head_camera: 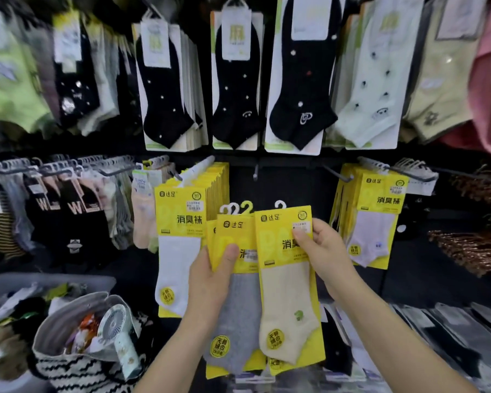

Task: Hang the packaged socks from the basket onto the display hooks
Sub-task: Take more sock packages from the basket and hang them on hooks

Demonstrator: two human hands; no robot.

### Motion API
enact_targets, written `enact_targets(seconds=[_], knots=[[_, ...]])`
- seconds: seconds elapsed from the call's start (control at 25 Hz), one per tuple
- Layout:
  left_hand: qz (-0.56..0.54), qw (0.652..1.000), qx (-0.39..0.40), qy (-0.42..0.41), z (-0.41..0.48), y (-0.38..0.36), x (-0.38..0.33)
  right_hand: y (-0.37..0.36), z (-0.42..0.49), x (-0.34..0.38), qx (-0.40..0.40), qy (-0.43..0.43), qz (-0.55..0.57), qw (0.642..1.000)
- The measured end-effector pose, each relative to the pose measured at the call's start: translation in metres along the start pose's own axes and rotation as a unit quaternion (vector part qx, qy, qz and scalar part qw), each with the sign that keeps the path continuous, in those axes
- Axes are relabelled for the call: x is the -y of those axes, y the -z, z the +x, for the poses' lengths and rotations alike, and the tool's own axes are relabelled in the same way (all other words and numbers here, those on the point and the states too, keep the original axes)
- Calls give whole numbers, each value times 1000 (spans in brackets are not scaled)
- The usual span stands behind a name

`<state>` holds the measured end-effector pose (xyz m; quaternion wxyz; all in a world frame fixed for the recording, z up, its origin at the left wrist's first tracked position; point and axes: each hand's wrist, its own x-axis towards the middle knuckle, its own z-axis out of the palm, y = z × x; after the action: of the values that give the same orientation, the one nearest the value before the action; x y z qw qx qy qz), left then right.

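My left hand (210, 275) grips a small stack of yellow-carded sock packs (234, 296), the front one holding a grey sock. My right hand (322, 245) pinches a separate yellow pack with a cream sock (288, 302) by its upper right card, held just in front of the stack. Both packs have small plastic hangers on top. Directly above them an empty display hook (256, 173) juts from the dark wall. To its left hangs a full row of the same yellow packs with white socks (182, 239); to its right hangs another yellow row with pale socks (376, 222).
A grey basket (48, 282) of loose sock packs sits at lower left, with a striped tote bag (80, 355) holding a small hand fan in front of it. Black, white and beige socks fill the upper hooks. Clear-wrapped packs lie on the shelf at lower right.
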<state>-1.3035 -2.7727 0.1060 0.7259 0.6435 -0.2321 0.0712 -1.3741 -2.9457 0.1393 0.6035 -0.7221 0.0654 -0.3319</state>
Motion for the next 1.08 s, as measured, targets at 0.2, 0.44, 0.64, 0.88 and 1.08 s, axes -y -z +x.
enact_targets(seconds=[0.2,0.44,0.64,0.88,1.08], knots=[[9,996,-70,-58,10,33,-36,-33,30,39,-9,-4,-8,1000],[24,994,-51,-95,16,60,-47,-42,45,45,-51,-51,-79,994],[23,997,-30,-74,12,68,-50,-44,49,31,-68,-77,-96,990],[28,998,-1,-54,19,57,-50,-44,43,27,-96,-59,-190,975],[-18,1000,14,-19,17,36,-48,-55,10,45,-42,87,-94,991]])
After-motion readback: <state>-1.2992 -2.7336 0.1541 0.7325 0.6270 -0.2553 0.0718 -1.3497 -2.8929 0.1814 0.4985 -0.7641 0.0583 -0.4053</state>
